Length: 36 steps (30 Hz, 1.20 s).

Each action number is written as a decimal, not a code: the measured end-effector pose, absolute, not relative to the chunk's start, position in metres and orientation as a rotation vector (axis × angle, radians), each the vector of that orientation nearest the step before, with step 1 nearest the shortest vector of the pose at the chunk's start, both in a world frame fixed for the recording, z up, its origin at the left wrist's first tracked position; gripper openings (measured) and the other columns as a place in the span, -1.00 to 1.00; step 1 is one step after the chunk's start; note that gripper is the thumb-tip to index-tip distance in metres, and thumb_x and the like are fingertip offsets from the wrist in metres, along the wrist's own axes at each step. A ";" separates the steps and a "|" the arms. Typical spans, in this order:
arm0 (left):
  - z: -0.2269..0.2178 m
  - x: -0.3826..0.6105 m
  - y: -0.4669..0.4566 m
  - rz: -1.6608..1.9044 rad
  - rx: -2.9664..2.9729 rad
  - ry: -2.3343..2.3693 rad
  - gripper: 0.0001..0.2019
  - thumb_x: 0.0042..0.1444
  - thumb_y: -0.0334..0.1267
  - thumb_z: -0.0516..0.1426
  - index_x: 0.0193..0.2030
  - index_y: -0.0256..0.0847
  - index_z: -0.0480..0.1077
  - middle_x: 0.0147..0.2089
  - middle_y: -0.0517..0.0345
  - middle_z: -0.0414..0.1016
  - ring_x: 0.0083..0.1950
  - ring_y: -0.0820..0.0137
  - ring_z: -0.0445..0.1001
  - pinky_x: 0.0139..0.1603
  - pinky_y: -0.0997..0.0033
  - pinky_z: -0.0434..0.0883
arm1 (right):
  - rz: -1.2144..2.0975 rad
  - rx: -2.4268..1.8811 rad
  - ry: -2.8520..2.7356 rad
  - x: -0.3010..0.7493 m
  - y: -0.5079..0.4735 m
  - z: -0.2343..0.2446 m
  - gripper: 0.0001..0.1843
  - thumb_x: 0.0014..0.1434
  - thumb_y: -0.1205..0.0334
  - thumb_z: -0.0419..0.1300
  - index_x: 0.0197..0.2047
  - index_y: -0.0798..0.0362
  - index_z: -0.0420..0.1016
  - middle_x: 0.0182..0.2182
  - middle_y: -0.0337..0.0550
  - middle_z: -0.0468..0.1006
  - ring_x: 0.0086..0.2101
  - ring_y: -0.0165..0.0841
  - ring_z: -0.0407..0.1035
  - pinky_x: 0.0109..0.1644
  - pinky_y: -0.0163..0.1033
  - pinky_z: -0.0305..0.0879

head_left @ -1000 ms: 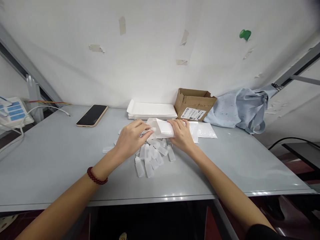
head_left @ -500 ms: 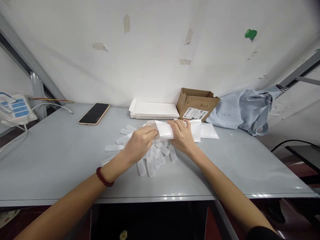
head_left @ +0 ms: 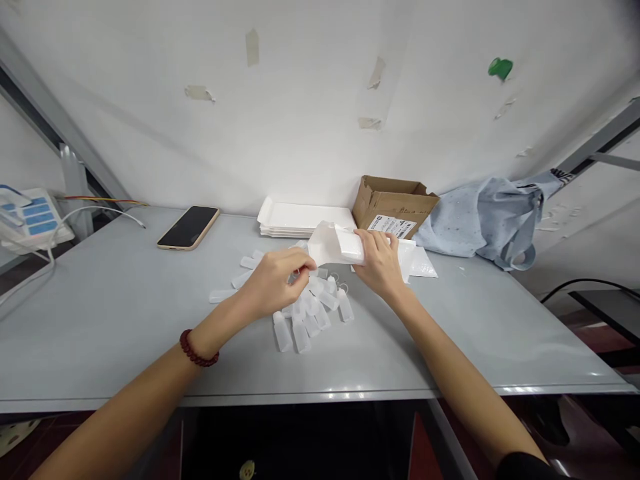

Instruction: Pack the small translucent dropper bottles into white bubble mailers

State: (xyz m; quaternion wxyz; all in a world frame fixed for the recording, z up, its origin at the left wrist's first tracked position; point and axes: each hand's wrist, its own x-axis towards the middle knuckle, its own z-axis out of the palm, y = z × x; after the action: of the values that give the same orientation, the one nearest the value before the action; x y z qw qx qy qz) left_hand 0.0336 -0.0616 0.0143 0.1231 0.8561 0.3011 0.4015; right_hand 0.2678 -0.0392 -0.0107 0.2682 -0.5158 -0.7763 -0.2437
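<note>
Your right hand [head_left: 383,263] grips a white padded plastic pouch [head_left: 334,243], lifted off the grey tabletop [head_left: 125,320] just in front of the brown cardboard box [head_left: 393,203], its open mouth turned away from the box. Your left hand [head_left: 277,283] is closed in a pinch right at that mouth; whether it holds anything, I cannot tell.

The heap of small translucent plastic bottles [head_left: 307,313] lies further out from the box, directly beneath both hands and nearly touching your left knuckles.

The risks, as I judge them: the pouch is soft and held from one side only, so its mouth may sag or fold shut. The bottles are round and loosely piled, so a brush from your left wrist could send some rolling from the box side towards the tabletop's near edge.
</note>
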 end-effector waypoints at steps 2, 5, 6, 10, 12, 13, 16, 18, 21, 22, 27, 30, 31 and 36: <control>0.013 0.031 -0.060 0.879 2.590 0.859 -0.80 0.07 -0.46 0.03 -0.25 -0.25 0.45 -0.28 0.11 0.52 -0.26 0.37 0.45 -0.27 0.38 0.40 | -0.660 -1.409 -2.085 0.269 -0.039 -0.010 -0.51 -0.02 0.43 0.05 0.04 0.16 0.25 -0.13 0.05 0.47 -0.13 -0.16 0.29 0.06 -0.04 -0.02; 0.011 0.029 -0.058 0.621 2.629 0.902 -0.74 0.08 -0.42 0.04 -0.10 -0.22 0.44 -0.15 0.07 0.51 -0.11 0.28 0.45 -0.16 0.30 0.42 | -0.654 -1.405 -2.091 0.269 -0.038 -0.011 -0.52 -0.01 0.42 0.05 0.05 0.15 0.25 -0.13 0.05 0.47 -0.13 -0.15 0.29 0.06 -0.04 -0.02; 0.009 0.029 -0.057 0.589 2.631 0.918 -0.72 0.07 -0.42 0.04 -0.08 -0.22 0.43 -0.13 0.06 0.51 -0.09 0.27 0.45 -0.14 0.29 0.42 | -0.651 -1.400 -2.092 0.269 -0.038 -0.012 -0.52 0.00 0.42 0.05 0.05 0.15 0.25 -0.14 0.05 0.47 -0.13 -0.15 0.29 0.06 -0.04 -0.02; 0.000 0.031 -0.055 0.563 2.645 0.960 -0.71 0.06 -0.45 0.03 -0.09 -0.22 0.44 -0.13 0.05 0.53 -0.10 0.25 0.47 -0.12 0.27 0.43 | -0.631 -1.392 -2.093 0.268 -0.038 -0.013 -0.51 0.00 0.41 0.06 0.06 0.15 0.25 -0.12 0.06 0.46 -0.13 -0.13 0.29 0.06 -0.02 -0.02; -0.006 0.031 -0.053 0.619 2.643 0.975 -0.71 0.06 -0.45 0.04 -0.10 -0.22 0.44 -0.15 0.04 0.52 -0.12 0.24 0.48 -0.14 0.27 0.43 | -0.615 -1.391 -2.100 0.268 -0.039 -0.013 -0.51 0.00 0.40 0.06 0.06 0.15 0.25 -0.11 0.07 0.46 -0.12 -0.12 0.29 0.06 -0.01 -0.02; -0.008 0.031 -0.053 0.642 2.639 0.981 -0.72 0.05 -0.44 0.04 -0.10 -0.22 0.44 -0.16 0.03 0.52 -0.12 0.24 0.47 -0.14 0.27 0.43 | -0.610 -1.389 -2.105 0.267 -0.039 -0.013 -0.51 0.00 0.40 0.06 0.06 0.16 0.25 -0.11 0.07 0.46 -0.12 -0.12 0.29 0.06 -0.01 -0.02; -0.011 0.031 -0.051 0.645 2.613 0.996 -0.73 0.02 -0.44 0.06 -0.13 -0.22 0.44 -0.20 0.05 0.51 -0.11 0.23 0.45 -0.18 0.31 0.43 | -0.611 -1.376 -2.112 0.266 -0.039 -0.013 -0.52 0.00 0.40 0.06 0.05 0.16 0.26 -0.10 0.08 0.46 -0.12 -0.13 0.29 0.06 -0.02 -0.02; -0.010 0.031 -0.050 0.619 2.589 1.000 -0.72 -0.01 -0.43 0.08 -0.13 -0.21 0.45 -0.20 0.06 0.50 -0.09 0.22 0.43 -0.19 0.33 0.43 | -0.618 -1.368 -2.111 0.266 -0.039 -0.013 -0.53 0.02 0.39 0.06 0.05 0.16 0.26 -0.11 0.08 0.47 -0.12 -0.13 0.30 0.05 -0.02 -0.02; -0.002 0.031 -0.051 0.581 2.546 1.001 -0.72 -0.02 -0.42 0.10 -0.14 -0.20 0.46 -0.19 0.07 0.48 -0.07 0.23 0.39 -0.17 0.32 0.41 | -0.630 -1.365 -2.107 0.266 -0.039 -0.014 -0.54 0.02 0.39 0.06 0.05 0.16 0.27 -0.12 0.07 0.48 -0.13 -0.13 0.30 0.05 -0.03 -0.03; 0.001 0.032 -0.053 0.594 2.533 0.991 -0.72 -0.02 -0.41 0.10 -0.14 -0.19 0.47 -0.20 0.08 0.48 -0.08 0.24 0.38 -0.17 0.33 0.41 | -0.635 -1.366 -2.108 0.266 -0.039 -0.014 -0.53 0.02 0.39 0.07 0.05 0.17 0.27 -0.12 0.07 0.48 -0.13 -0.14 0.30 0.05 -0.03 -0.02; 0.023 0.031 -0.062 0.894 2.409 0.860 -0.84 0.03 -0.35 0.13 -0.22 -0.21 0.46 -0.29 0.14 0.44 -0.29 0.39 0.36 -0.29 0.42 0.35 | -0.638 -1.386 -2.118 0.266 -0.039 -0.013 -0.54 0.02 0.37 0.08 0.05 0.18 0.28 -0.11 0.07 0.48 -0.13 -0.13 0.30 0.04 -0.03 -0.04; 0.026 0.028 -0.061 1.105 2.390 0.865 -0.85 0.10 -0.34 0.10 -0.22 -0.25 0.47 -0.34 0.14 0.44 -0.39 0.45 0.31 -0.36 0.44 0.31 | -0.609 -1.389 -2.138 0.265 -0.039 -0.013 -0.54 0.03 0.38 0.08 0.05 0.17 0.27 -0.09 0.07 0.47 -0.11 -0.13 0.29 0.05 -0.03 -0.04; 0.025 0.027 -0.060 1.176 2.404 0.881 -0.81 0.13 -0.33 0.08 -0.16 -0.26 0.47 -0.35 0.13 0.44 -0.39 0.45 0.30 -0.36 0.44 0.30 | -0.602 -1.386 -2.150 0.265 -0.039 -0.014 -0.53 0.03 0.39 0.08 0.05 0.17 0.26 -0.08 0.08 0.47 -0.11 -0.13 0.29 0.05 -0.03 -0.04; 0.011 0.024 -0.048 1.337 2.623 0.929 -0.70 0.24 -0.26 0.04 0.07 -0.24 0.40 -0.34 0.08 0.48 -0.26 0.35 0.37 -0.23 0.33 0.35 | -0.583 -1.359 -2.213 0.260 -0.041 -0.016 -0.50 0.02 0.40 0.08 0.08 0.16 0.24 -0.06 0.07 0.45 -0.08 -0.13 0.28 0.08 0.00 -0.05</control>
State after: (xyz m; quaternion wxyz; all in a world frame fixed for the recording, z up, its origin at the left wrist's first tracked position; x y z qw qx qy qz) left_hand 0.0243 -0.0478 0.0110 0.0270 0.8493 0.3008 0.4329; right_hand 0.2605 -0.0412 -0.0161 0.2378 -0.4959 -0.8077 -0.2126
